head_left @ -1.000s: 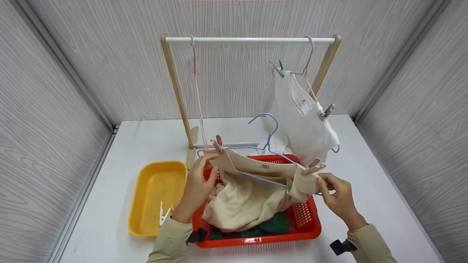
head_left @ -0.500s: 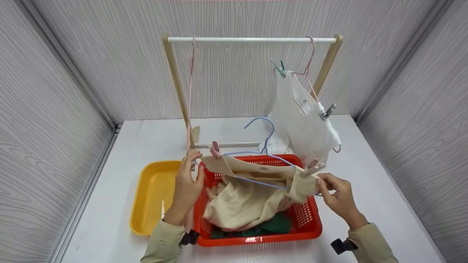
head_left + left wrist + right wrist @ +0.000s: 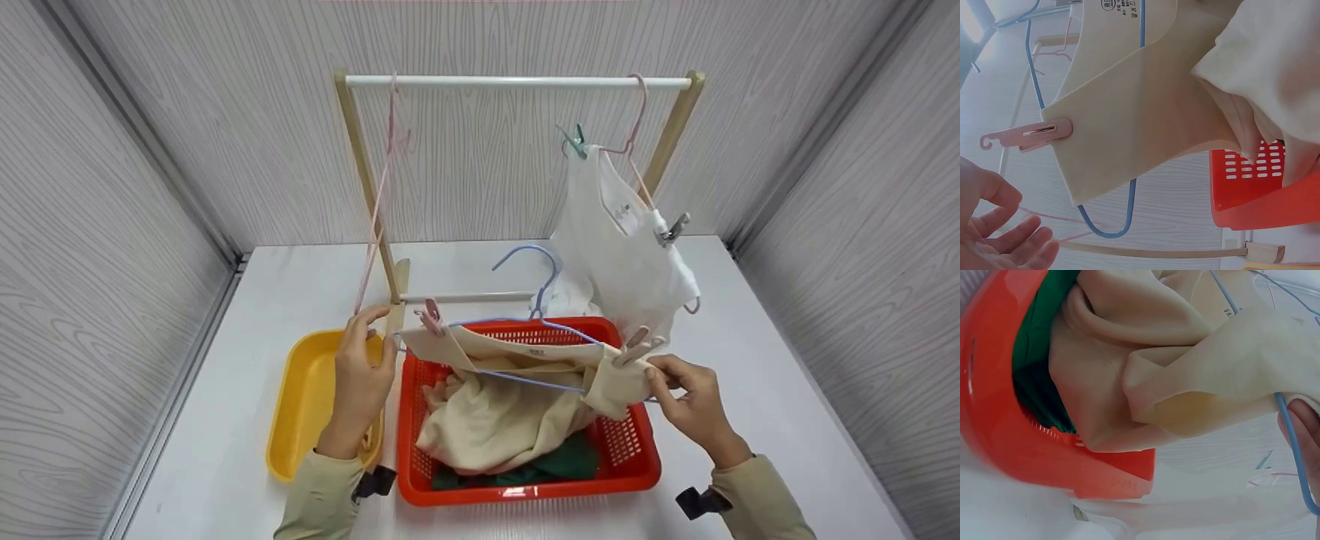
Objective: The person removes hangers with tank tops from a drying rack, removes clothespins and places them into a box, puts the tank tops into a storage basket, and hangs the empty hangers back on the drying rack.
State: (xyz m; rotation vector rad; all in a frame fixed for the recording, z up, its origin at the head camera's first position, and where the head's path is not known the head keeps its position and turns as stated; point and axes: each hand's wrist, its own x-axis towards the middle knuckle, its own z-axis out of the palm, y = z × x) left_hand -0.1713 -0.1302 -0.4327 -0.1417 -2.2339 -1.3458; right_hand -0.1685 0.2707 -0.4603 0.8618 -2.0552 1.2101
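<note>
A beige shirt [image 3: 502,424] hangs on a blue hanger [image 3: 554,274], and its lower folds lie in a red basket [image 3: 525,495]. One pink clothespin [image 3: 430,318] clips the left shoulder to the hanger. A second, paler clothespin [image 3: 636,349] sits on the right shoulder. My right hand [image 3: 691,397] pinches the shirt's right shoulder edge by the hanger's end. In the right wrist view, fingers [image 3: 1304,430] show behind the blue wire. My left hand [image 3: 361,379] is apart from the shirt, fingers loosely bent; the left wrist view shows nothing in it [image 3: 1008,230].
Behind stands a rack with a white bar [image 3: 517,80]. A pink hanger [image 3: 380,195] hangs at its left; a white shirt [image 3: 600,240] with clothespins hangs right. A yellow tray [image 3: 289,420] stands left of the basket. Green cloth [image 3: 559,461] lies in the basket.
My left hand has drawn away from the shirt's left shoulder, leftward. The blue hanger has dipped slightly on its left side. The pink hanger on the rack has swung left. My right hand has barely moved.
</note>
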